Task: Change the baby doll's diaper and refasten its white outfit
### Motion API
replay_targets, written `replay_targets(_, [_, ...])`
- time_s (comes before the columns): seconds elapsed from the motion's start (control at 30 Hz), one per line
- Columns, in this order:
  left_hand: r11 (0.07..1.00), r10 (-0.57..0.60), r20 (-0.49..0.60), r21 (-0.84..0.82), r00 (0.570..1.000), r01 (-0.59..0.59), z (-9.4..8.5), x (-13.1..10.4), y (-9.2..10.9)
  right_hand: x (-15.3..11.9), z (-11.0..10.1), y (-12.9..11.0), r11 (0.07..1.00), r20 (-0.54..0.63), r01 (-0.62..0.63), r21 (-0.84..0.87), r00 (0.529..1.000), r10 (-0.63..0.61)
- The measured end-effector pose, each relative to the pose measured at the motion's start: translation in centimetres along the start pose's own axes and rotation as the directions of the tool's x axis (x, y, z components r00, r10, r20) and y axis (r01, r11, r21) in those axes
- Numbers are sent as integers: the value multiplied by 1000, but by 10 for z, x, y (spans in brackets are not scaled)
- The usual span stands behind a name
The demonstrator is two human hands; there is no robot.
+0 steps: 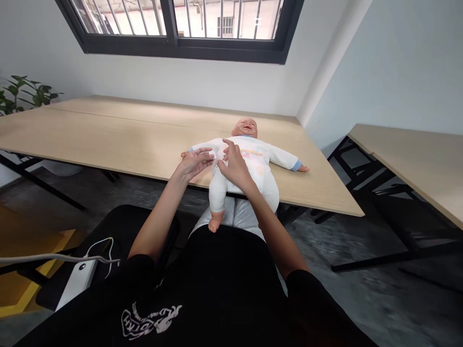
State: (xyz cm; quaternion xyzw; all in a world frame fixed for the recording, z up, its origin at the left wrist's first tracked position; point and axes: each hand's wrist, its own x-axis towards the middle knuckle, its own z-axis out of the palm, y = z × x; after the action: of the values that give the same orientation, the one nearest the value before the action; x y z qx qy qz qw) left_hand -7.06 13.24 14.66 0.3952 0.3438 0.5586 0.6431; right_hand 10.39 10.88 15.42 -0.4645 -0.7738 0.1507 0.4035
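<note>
A baby doll [271,153] in a white outfit with blue cuffs lies on its back at the table's front edge, head toward the window, one bare foot hanging over the edge. Around its waist is a white diaper [255,176] with a coloured print. My left hand [197,163] is beside the doll's hip, its fingers pinching a thin white edge, seemingly the diaper's side. Over the doll's belly, my right hand [234,164] has its fingers apart and curved, close to that same edge; I see nothing held in it.
The wooden table [144,140] runs along the wall under a barred window. Another table [408,154] stands at the right. A black chair [123,226] at the lower left carries a white device [77,284] with cables. A plant [32,94] is at the far left.
</note>
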Motion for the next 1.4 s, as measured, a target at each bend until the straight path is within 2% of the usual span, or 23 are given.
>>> replay_targets(0.17, [1000,14,55,5,998,-14,8,5,-6,-3,-4,1,994,-78,37,100,997,-29])
replay_targets(0.37, [1000,13,62,-7,998,-12,7,6,-8,-4,-1,4,962,-65,34,269,998,-18])
replay_targets(0.67, [1000,1,65,-9,998,0,2,1,-8,-4,0,6,968,-47,27,251,999,-16])
replay_targets(0.83, [1000,19,84,6,996,-20,-2,-6,-6,-4,0,3,992,-37,15,127,999,-10])
replay_targets(0.97, [999,45,73,19,996,-47,-8,-9,-2,-3,1,1,997,-81,14,-75,997,-20])
replay_targets(1.07, [998,61,37,-5,997,-61,-14,-9,-1,1,2,0,964,-86,-9,-266,996,-15])
replay_targets(1.17, [996,84,10,-33,996,-84,-15,-9,-2,13,3,-5,902,-32,-55,-429,998,45])
replay_targets(1.3, [994,106,91,4,990,-106,2,-3,-3,35,2,-14,841,83,-101,-531,982,170])
replay_targets(1.4, [992,107,172,44,979,-116,21,3,-3,46,-3,-13,850,121,-120,-513,970,210])
